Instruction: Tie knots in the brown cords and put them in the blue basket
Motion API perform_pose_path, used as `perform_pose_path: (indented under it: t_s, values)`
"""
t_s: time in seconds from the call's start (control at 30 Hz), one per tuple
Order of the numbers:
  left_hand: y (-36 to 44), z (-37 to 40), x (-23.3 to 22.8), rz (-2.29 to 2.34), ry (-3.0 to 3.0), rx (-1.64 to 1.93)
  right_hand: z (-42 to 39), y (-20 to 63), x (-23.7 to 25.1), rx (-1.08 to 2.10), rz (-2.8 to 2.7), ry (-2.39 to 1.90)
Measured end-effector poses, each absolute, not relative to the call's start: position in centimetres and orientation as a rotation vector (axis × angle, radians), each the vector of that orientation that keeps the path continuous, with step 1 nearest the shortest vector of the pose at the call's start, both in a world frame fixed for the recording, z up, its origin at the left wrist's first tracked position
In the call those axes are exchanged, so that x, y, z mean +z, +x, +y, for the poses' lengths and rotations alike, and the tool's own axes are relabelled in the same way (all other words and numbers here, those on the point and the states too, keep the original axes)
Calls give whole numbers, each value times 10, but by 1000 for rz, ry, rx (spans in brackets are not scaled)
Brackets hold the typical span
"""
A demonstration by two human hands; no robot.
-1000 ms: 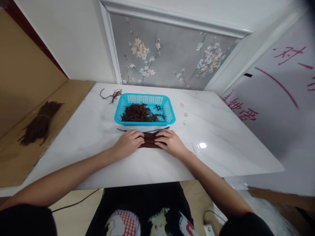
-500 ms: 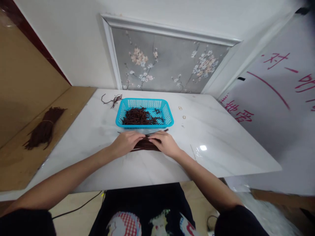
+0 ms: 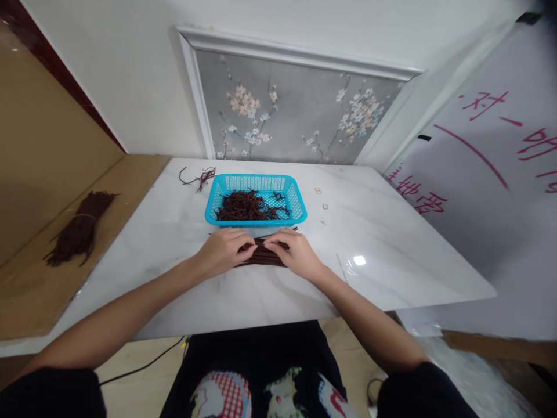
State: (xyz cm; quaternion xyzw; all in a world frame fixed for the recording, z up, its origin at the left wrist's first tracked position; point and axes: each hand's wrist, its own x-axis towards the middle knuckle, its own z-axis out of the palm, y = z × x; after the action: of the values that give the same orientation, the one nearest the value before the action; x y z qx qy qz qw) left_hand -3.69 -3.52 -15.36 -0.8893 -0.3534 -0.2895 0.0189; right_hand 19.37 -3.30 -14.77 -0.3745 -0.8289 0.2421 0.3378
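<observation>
A bunch of long, thin dark brown strips (image 3: pixel 264 254) lies crosswise on the white table, in front of a blue basket. My left hand (image 3: pixel 226 251) is closed on its left part, thumb and fingers pinched together. On the other side, my right hand (image 3: pixel 292 251) has its fingers curled over the strips, the thumb near the middle. A narrow gap separates the two hands, and strip ends poke out beyond them. In the blue basket (image 3: pixel 256 223) lies a tangled heap of similar brown pieces (image 3: pixel 243 206).
A brown bundle (image 3: pixel 80 229) tied with a band rests on the cardboard (image 3: pixel 26 290) at left. Loose strips (image 3: pixel 200 177) lie behind the basket's left corner. Thin rings (image 3: pixel 325 206) are on the white table (image 3: pixel 400 255) at right. A wall panel (image 3: pixel 296 116) stands behind.
My hands stay on the strips, with only small finger shifts; my left fingers have moved slightly left. The basket and bundle stay put, while the view has shifted a little.
</observation>
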Motion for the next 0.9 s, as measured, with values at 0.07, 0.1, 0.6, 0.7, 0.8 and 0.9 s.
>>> perform_pose_path:
  t_s: [0.07, 0.1, 0.6, 0.7, 0.8, 0.9]
  values:
    - [-39, -35, -155, -1119, -2816, -801, -33, 198, -144, 679, -2097, -1017]
    - [-42, -35, -155, -1161, -2848, -737, -32, 202, -143, 697, -2061, -1038]
    - [-17, -57, -120, -1080, -2744, -822, -47, 206, -122, 777, -2151, -959]
    - [-20, -57, -114, -1385, -3001, -898, -53, 207, -114, 721, -2209, -964]
    - [-29, -59, -108, -1809, -3275, -1086, -58, 209, -111, 753, -2243, -969]
    - [-35, -62, -108, -2000, -3593, -1398, -61, 208, -115, 984, -2087, -983]
